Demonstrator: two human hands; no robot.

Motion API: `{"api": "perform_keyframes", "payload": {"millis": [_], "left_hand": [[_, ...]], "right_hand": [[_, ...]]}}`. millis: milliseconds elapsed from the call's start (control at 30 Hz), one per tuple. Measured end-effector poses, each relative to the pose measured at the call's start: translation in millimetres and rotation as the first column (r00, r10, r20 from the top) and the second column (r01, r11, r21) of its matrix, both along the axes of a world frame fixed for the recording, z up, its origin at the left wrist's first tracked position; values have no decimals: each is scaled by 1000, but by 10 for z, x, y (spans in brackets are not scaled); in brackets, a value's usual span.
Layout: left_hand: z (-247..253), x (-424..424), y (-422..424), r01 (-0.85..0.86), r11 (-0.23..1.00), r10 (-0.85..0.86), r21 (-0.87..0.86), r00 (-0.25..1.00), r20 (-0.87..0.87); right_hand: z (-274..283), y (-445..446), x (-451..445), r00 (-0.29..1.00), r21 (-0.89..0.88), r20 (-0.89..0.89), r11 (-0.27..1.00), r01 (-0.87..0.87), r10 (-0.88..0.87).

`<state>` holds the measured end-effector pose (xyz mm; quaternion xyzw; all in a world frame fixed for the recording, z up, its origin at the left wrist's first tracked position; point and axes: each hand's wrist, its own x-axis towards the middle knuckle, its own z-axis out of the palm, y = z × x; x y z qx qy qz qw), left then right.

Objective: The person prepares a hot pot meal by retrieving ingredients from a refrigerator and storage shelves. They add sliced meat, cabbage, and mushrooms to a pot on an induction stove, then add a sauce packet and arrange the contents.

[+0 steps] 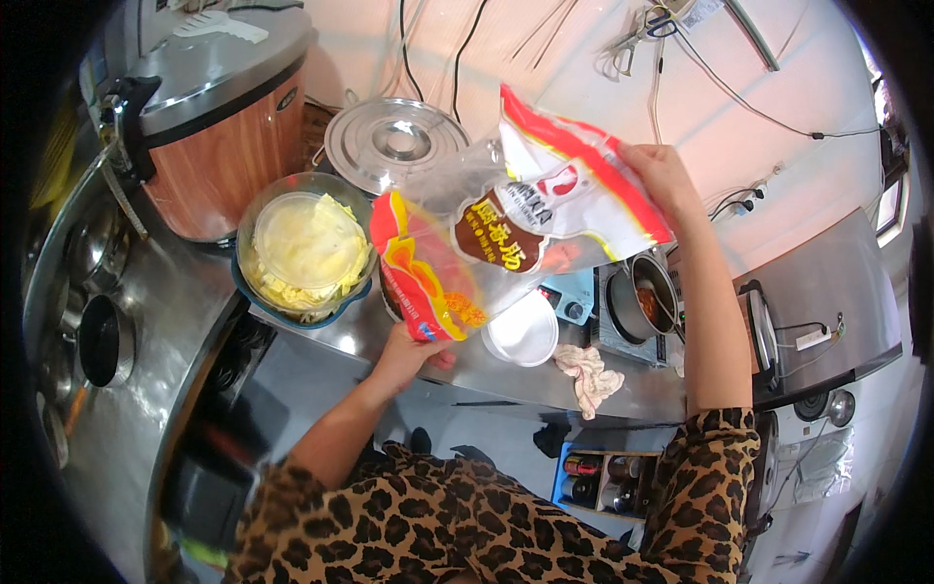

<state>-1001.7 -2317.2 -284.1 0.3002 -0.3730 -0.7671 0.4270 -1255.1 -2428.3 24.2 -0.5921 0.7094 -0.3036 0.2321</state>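
A large printed clear plastic food bag (511, 226) with red and yellow ends is stretched between my two hands over the counter. My left hand (408, 358) grips its lower red corner. My right hand (657, 175) holds the upper red-and-white edge. The bag looks mostly see-through, with something reddish near its right side. Left of it, a clear plastic container (310, 241) rests in a blue pot, with pale yellow chopped leaves about it. A round white plastic tub (522, 332) stands just below the bag, partly covered by it.
A wood-patterned rice cooker (226, 153) stands left, tongs on its lid. Behind the bag is a round steel lid (398, 142). At right are a pot with a ladle (646, 292) and a crumpled cloth (589, 379). Scissors (638, 44) hang on the wall.
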Motion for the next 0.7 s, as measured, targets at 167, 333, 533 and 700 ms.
{"api": "perform_keyframes", "payload": {"millis": [167, 333, 533, 700], "left_hand": [[46, 15, 2, -31, 977, 87, 210, 961, -263], [-96, -24, -15, -46, 985, 100, 164, 937, -336], [-139, -43, -38, -2, 986, 56, 164, 944, -325], [-43, -53, -57, -14, 974, 89, 225, 941, -327]], "right_hand": [[-115, -6, 161, 983, -87, -180, 995, -40, 24], [-55, -30, 162, 997, -16, -77, 1000, -13, 11], [-40, -69, 42, 994, -12, -102, 1000, -27, 26], [-10, 42, 129, 1000, -16, 6, 1000, 7, -7]]}}
